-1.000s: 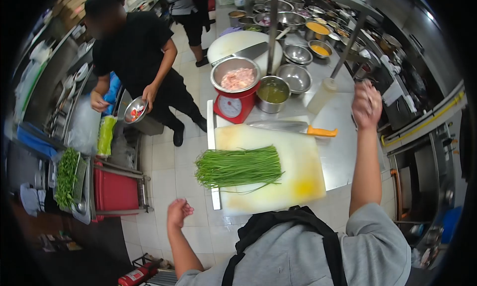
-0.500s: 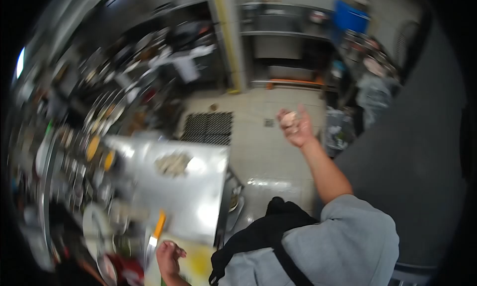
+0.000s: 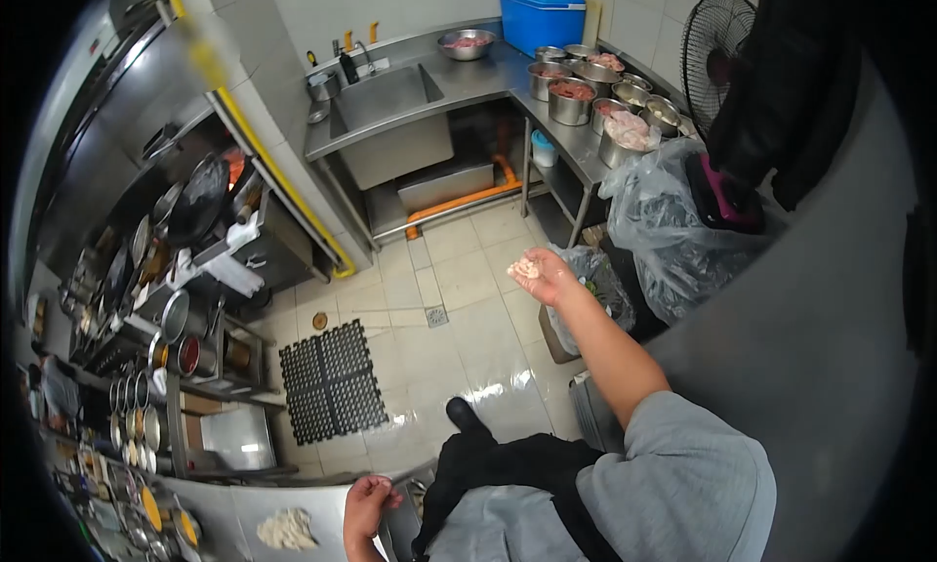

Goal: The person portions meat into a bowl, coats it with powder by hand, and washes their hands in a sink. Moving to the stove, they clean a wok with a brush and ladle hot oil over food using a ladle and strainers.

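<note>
Cupped in my right hand (image 3: 549, 281), palm up and held out over the floor, is a small heap of pale pinkish pieces of what looks like raw meat (image 3: 526, 268). My left hand (image 3: 369, 508) hangs low beside the edge of the steel table, its fingers loosely curled together and nothing visible in them. On that table (image 3: 220, 511), to the left of this hand, lies a pile of whitish pieces (image 3: 286, 530).
A steel sink counter (image 3: 386, 103) stands at the back. Metal pots with raw meat (image 3: 571, 101) line the right counter, near a fan (image 3: 717, 49) and plastic bags (image 3: 664, 230). A stove with pans (image 3: 200, 201) is left. A black mat (image 3: 332, 381) lies on wet-looking tiles.
My view has swung right and forward, away from the steel table toward the sink and pots. My right hand still holds the pale pieces; the cutting board and orange-handled knife have left the view.
</note>
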A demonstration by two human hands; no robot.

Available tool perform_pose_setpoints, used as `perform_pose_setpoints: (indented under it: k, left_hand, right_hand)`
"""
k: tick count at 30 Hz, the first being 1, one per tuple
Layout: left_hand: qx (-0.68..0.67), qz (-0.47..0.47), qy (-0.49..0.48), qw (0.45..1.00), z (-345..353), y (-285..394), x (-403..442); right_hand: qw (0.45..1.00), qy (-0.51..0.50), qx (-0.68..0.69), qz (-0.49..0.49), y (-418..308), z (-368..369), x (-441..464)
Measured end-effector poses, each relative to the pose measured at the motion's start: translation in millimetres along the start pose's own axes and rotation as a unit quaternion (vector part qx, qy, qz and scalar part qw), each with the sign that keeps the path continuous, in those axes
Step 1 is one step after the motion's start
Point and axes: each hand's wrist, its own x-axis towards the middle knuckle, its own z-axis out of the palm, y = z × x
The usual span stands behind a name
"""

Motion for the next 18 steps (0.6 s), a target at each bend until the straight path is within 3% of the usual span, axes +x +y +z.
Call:
perform_pose_setpoints:
  k: [2,6,10,11,12,13,14,18]
  left_hand:
    - [0.016,0.004,-0.001,1.0,-10.2,6.9,38.7]
    - [0.084,-0.011,0.076,0.994,-44.7,15.5,127.4]
    - [0.184,-0.048,0.039,0.981,-52.9,90.3,212.5]
    - [0.075,-0.079,0.077,0.991,-45.5,121.4,244.3]
    - [0.098,-0.045,0.043,0.993,-52.3,141.2,277.9]
    - [0.154,0.015,0.036,0.987,-43.7,181.5,300.8]
    - [0.203,0.015,0.032,0.979,-35.7,219.2,317.8]
    - [0.188,0.134,0.049,0.972,-14.4,315.2,401.1]
  right_hand:
    - [0.996,0.03,-0.068,0.04,-12.4,10.3,29.9]
    - [0.998,0.041,-0.031,0.022,-47.9,24.1,111.7]
    - [0.993,0.089,-0.022,-0.074,-121.3,45.1,166.4]
    - [0.988,0.056,-0.023,-0.142,-150.3,47.0,178.8]
    - [0.978,0.02,-0.026,-0.206,-179.2,51.1,193.2]
    - [0.967,0.037,-0.053,-0.246,-209.2,78.2,187.4]
    - [0.954,0.056,-0.077,-0.284,-238.2,102.1,177.6]
    - [0.88,0.066,-0.196,-0.428,-370.9,154.6,197.7]
